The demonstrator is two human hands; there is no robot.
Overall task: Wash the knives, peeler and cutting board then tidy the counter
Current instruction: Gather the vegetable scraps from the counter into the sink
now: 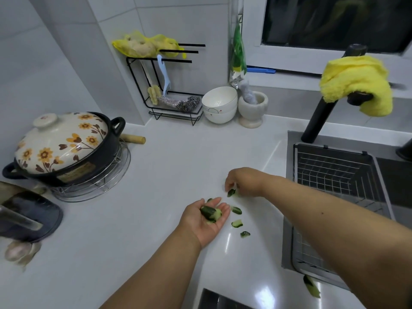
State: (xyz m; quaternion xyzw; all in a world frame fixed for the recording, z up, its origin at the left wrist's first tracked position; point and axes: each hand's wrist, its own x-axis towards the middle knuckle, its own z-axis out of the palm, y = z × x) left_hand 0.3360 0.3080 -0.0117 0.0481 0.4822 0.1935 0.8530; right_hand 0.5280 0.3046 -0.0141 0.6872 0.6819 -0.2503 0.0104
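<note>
1. Green cucumber scraps (236, 223) lie scattered on the white surface (156, 186), just left of the sink (334, 175).
2. The left hand (206, 219) rests palm up with its fingers released, cradling a cucumber end (209, 213).
3. The right hand (243, 181) reaches across, its fingers pinching one peel piece (231, 192) just above the surface.
4. Another peel (311, 286) lies at the sink's near corner.
5. A floral-lidded pot (64, 148) stands on a wire trivet at the left; a blue peeler (165, 76) hangs on the black rack (174, 108) by the wall.
6. A yellow cloth (354, 83) drapes over the black tap.
</note>
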